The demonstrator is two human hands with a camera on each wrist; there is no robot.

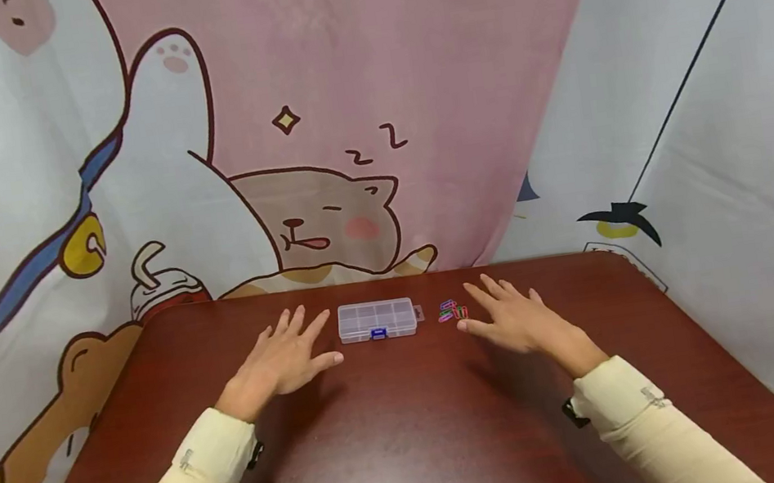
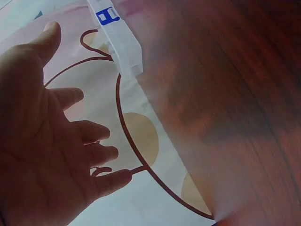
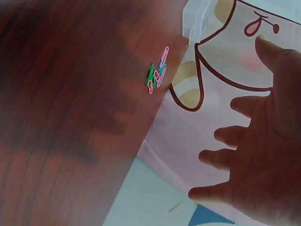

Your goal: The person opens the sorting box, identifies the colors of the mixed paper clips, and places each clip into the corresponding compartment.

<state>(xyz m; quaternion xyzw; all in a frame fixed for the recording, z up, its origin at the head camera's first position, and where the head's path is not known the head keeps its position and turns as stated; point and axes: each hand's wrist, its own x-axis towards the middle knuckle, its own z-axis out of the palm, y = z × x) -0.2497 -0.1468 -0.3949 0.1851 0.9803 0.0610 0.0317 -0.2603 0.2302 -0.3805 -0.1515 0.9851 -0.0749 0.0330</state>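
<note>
A clear plastic compartment box (image 1: pixel 361 323) with a blue latch lies closed on the table, toward its far edge. To its right is a small pile of coloured paper clips (image 3: pixel 155 75), pink, green and others. My left hand (image 1: pixel 283 359) hovers left of the box, fingers spread, holding nothing. In the left wrist view the same hand (image 2: pixel 51 136) is seen palm-on, apart from the box (image 2: pixel 124 47). My right hand (image 1: pixel 520 320), likewise spread and holding nothing, hovers just right of the paper clips. The right wrist view shows that hand (image 3: pixel 268 146) apart from them.
The brown wooden table (image 1: pixel 384 432) ends just behind the box. A cartoon-printed cloth (image 1: pixel 456 100) hangs behind it and along both sides. A clear hang tab (image 1: pixel 419 314) sticks out from the box's right side, toward the clips.
</note>
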